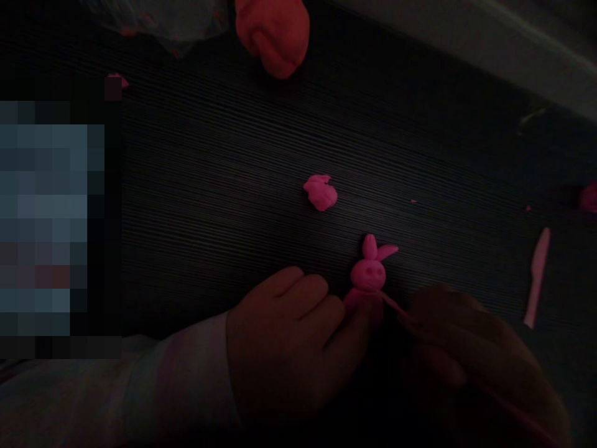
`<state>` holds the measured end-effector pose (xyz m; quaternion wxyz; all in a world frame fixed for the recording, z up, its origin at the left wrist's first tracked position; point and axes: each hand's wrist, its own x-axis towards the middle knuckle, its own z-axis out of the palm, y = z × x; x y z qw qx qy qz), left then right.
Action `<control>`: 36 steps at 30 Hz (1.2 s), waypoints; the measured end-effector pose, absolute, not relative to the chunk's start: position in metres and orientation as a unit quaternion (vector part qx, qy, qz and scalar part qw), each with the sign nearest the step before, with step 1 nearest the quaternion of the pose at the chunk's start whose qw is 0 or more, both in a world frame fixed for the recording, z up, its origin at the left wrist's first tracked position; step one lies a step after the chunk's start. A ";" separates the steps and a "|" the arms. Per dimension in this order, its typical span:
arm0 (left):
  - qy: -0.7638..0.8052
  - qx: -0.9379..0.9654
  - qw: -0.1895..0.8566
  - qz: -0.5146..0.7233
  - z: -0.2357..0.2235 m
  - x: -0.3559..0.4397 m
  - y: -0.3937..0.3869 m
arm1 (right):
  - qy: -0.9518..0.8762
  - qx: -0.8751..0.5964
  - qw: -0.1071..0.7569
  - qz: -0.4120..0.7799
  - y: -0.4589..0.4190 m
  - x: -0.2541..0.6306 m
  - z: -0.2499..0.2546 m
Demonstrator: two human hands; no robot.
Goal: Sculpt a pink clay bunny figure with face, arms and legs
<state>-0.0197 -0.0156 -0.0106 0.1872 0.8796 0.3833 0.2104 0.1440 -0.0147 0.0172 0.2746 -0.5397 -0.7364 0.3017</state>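
Left hand (284, 351): fingers curled; thumb and forefinger pinching the body of the pink figure (368, 275);
Right hand (485, 348): in shadow; fingertips closed on a thin pink strip (390, 301) that reaches the figure's neck;
Figure: two ears, toward tabletop's (209, 155) near edge, between the hands;
Pink lump (321, 193): beyond figure, farther from near edge;
Pink knife (538, 277): toward right edge;
Red-orange lump (275, 34): toward far edge, beside clear plastic (163, 22)
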 end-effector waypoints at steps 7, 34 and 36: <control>0.375 0.885 0.186 0.203 -0.011 -0.021 -0.014 | -0.772 -0.497 0.243 0.313 -0.013 0.151 0.015; 0.380 0.880 0.197 0.204 -0.011 -0.020 -0.014 | -0.779 -0.500 0.218 0.309 -0.008 0.149 0.015; 0.379 0.881 0.198 0.202 -0.011 -0.020 -0.014 | -0.787 -0.488 0.219 0.307 -0.007 0.148 0.015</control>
